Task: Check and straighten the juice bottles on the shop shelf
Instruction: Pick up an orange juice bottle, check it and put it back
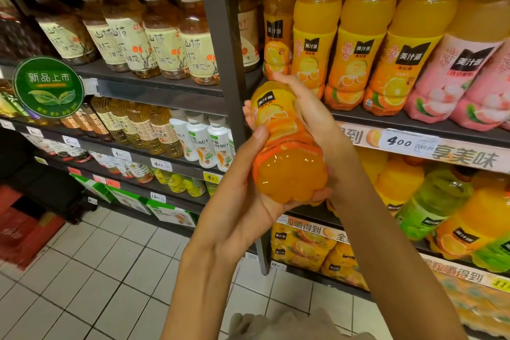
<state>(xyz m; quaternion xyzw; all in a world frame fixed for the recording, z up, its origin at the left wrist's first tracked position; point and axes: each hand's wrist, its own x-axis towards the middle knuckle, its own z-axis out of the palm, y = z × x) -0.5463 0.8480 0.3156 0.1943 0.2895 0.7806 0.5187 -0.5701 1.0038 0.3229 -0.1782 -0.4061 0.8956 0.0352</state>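
Note:
An orange juice bottle (284,146) is held in front of the shelf, tilted with its base toward me and its top pointing at the shelf. My left hand (242,188) cups it from below and the left, thumb on the label. My right hand (311,116) wraps its upper part from the right. Behind it a row of orange juice bottles (358,44) stands upright on the dark shelf (414,121), with pink-labelled bottles (452,77) to their right.
A grey upright post (220,36) divides the shelving. Left of it stand tea bottles (154,36) and lower rows of drinks. A green round sign (48,87) sticks out at left. Larger juice bottles (441,201) fill the shelf below. Red crates (24,229) sit on the tiled floor.

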